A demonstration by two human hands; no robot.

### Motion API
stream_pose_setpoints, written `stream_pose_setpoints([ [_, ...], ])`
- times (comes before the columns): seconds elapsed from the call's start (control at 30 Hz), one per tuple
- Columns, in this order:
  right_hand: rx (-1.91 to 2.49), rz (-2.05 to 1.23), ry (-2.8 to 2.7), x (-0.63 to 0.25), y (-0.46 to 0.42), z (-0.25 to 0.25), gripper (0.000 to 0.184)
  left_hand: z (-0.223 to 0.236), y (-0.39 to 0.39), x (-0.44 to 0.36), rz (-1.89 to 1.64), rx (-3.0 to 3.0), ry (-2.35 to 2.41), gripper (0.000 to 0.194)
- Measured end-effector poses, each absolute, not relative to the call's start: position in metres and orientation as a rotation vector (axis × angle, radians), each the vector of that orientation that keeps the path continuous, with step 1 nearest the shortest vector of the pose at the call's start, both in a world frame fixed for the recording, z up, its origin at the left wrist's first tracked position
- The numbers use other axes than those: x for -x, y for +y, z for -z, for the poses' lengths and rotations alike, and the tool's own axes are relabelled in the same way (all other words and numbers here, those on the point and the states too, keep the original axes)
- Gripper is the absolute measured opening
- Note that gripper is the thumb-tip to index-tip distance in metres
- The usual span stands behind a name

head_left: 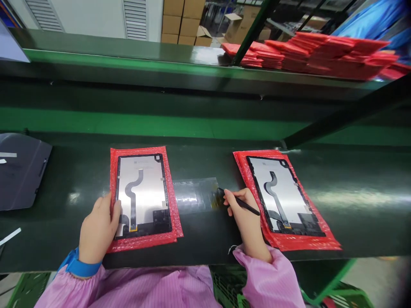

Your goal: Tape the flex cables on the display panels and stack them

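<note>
My left hand (99, 224) grips the left edge of a tablet screen (149, 184), thumb on its rim. The screen lies back side up, with a curved flat cable, on a red bubble-wrap bag (175, 214). My right hand (242, 207) pinches black tweezers (245, 205), their tip pointing left. At the tip lies a clear plastic sheet (192, 194) with small yellowish pieces at its right end. Right of that hand, a second tablet screen (284, 192) rests on more red bubble-wrap bags (321, 241), its cable also facing up.
A dark grey case-like object (22, 171) stands at the left, with a white strip (11, 235) nearer the front. Red bubble-wrap bags (314, 53) are piled on the shelf (128, 47) above. A dark slanted bar (346, 111) crosses at the right.
</note>
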State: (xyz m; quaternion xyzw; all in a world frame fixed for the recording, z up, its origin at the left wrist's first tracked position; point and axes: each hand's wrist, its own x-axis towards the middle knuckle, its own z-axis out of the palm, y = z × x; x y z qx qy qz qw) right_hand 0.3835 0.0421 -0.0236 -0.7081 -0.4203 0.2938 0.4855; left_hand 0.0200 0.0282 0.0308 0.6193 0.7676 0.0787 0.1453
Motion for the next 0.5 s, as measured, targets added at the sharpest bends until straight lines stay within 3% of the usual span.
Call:
stream_pose_setpoints([
  [0.3, 1.685, -0.773, -0.953, -0.386, 0.050, 0.027, 0.049, -0.030, 0.030, -0.018, -0.309, -1.677, 2.182, 0.052],
  [0.5, 1.603, -0.772, -0.898, -0.384, 0.046, 0.022, 0.052, -0.026, 0.019, 0.030, -0.905, -1.184, 1.923, 0.060],
])
